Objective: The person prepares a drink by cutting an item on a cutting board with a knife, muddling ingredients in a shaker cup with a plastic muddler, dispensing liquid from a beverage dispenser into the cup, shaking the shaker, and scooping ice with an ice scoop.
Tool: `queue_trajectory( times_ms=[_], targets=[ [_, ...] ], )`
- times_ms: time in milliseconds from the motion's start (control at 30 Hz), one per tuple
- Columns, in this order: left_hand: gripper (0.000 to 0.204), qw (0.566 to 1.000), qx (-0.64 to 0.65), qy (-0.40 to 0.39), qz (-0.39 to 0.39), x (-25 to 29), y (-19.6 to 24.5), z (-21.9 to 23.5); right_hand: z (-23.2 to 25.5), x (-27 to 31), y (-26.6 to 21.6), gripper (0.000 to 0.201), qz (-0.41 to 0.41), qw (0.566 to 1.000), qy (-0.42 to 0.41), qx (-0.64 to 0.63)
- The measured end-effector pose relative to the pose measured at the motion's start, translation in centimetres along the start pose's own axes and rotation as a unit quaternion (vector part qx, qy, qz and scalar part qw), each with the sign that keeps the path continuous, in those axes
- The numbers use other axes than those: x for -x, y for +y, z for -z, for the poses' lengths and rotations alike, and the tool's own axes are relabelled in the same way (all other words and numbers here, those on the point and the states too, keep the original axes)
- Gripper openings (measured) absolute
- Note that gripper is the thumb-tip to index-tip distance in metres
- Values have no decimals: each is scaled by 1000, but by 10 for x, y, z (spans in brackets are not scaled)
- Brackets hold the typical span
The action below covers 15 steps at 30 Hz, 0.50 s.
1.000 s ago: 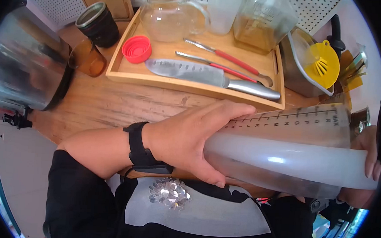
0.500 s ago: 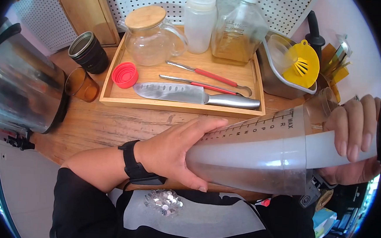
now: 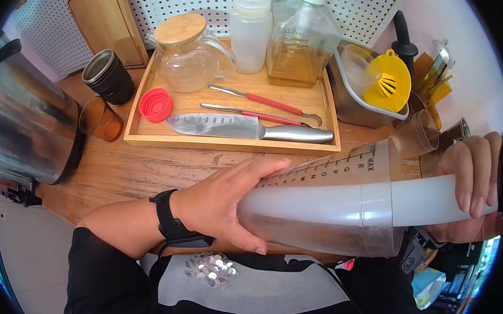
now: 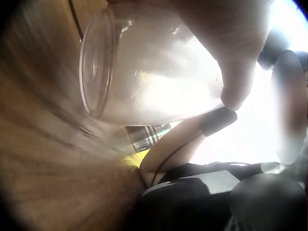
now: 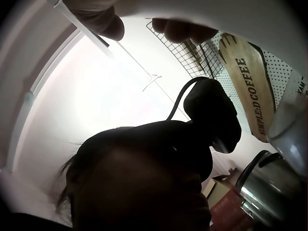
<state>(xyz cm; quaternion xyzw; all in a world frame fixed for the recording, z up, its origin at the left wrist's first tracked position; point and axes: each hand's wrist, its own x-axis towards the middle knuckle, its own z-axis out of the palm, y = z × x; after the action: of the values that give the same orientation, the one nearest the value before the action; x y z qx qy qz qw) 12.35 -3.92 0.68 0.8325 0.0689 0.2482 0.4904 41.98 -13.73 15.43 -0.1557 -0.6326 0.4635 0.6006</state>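
Note:
In the head view a clear tapered measuring cup point(image 3: 316, 230) with black letters and a MAX mark lies on its side in the air, its mouth facing right. My left hand point(image 3: 220, 201) grips its narrow end, thumb below and fingers above. A whitish translucent cylinder point(image 3: 424, 199) extends out of the cup's mouth. My right hand point(image 3: 471, 182) curls its fingers round the cylinder's outer end. The left wrist view shows the cup's clear base point(image 4: 98, 65) and my left hand point(image 4: 231, 43) against it. Fingers of my right hand point(image 5: 185, 31) show at the top of the right wrist view.
Behind the cup, a wooden tray point(image 3: 229, 146) holds a knife point(image 3: 219, 125), red-handled tongs point(image 3: 272, 103), a red lid point(image 3: 155, 104), a glass teapot point(image 3: 185, 66) and bottles. A metal bin with a yellow juicer point(image 3: 391, 82) stands right; a steel container point(image 3: 26, 114) stands left.
Compared with one second ago, the cylinder sticks farther out of the cup's mouth, and cup and left hand sit farther left in view. The head view has shifted, showing more of the tray's back.

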Motion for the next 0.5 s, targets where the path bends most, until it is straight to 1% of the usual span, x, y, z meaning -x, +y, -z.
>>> queue_trajectory(
  times_ms=[33, 100, 200, 233, 300, 333, 467, 500],
  targets=[
    [106, 1000, 4, -1, 0, 0, 0, -1, 1, 4, 2, 30, -3, 1000, 3, 1],
    [106, 1000, 5, -1, 14, 0, 1, 0, -21, -10, 23, 26, 33, 999, 21, -20],
    [106, 999, 24, 2, 23, 0, 1, -1, -32, -15, 31, 25, 62, 997, 28, -35],
    [106, 999, 24, 4, 26, 1, 2, 0, -30, -13, 28, 25, 61, 997, 27, -39],
    [105, 1000, -4, -2, 5, -1, 3, 1, -16, -6, 15, 26, 38, 999, 2, -16],
    [105, 1000, -3, -2, 7, -1, 3, 1, -11, -1, 13, 25, 21, 1000, -16, -17],
    [105, 1000, -3, 0, 14, -1, 4, 1, -26, -10, 31, 24, 39, 999, 7, -28],
    [105, 1000, 5, 1, 22, -1, 5, 1, -27, -11, 32, 24, 59, 998, 25, -22]
  ],
)
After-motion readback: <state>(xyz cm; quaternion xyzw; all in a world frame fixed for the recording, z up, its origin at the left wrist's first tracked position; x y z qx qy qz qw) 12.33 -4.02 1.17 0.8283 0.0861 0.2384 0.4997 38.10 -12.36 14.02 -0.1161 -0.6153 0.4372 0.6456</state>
